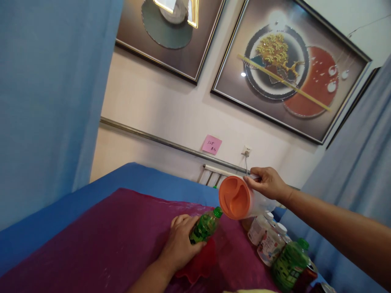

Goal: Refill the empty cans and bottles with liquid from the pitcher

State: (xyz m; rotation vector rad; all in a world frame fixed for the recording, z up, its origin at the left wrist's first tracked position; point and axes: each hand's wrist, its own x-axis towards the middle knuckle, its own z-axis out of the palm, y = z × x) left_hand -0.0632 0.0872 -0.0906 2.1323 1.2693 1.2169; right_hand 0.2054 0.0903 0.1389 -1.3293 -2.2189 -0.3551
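My left hand (180, 242) is wrapped round a small green-labelled plastic bottle (203, 228), which is tilted and has its green cap on. Under the bottle, partly hidden by my hand, lies a red wavy-edged dish (198, 264). My right hand (267, 183) grips the handle of a clear pitcher (258, 205) and holds it up tilted, its orange lid (234, 197) facing me. The lid is just right of the bottle's cap; whether they touch I cannot tell.
A dark red plastic sheet (122, 236) covers the blue surface (140, 175). To the right stand several containers: white-capped labelled jars (271, 244), a large green bottle (290, 262) and cans (307, 276). Blue curtains (51, 101) hang at both sides, and a metal rail (159, 140) runs along the wall.
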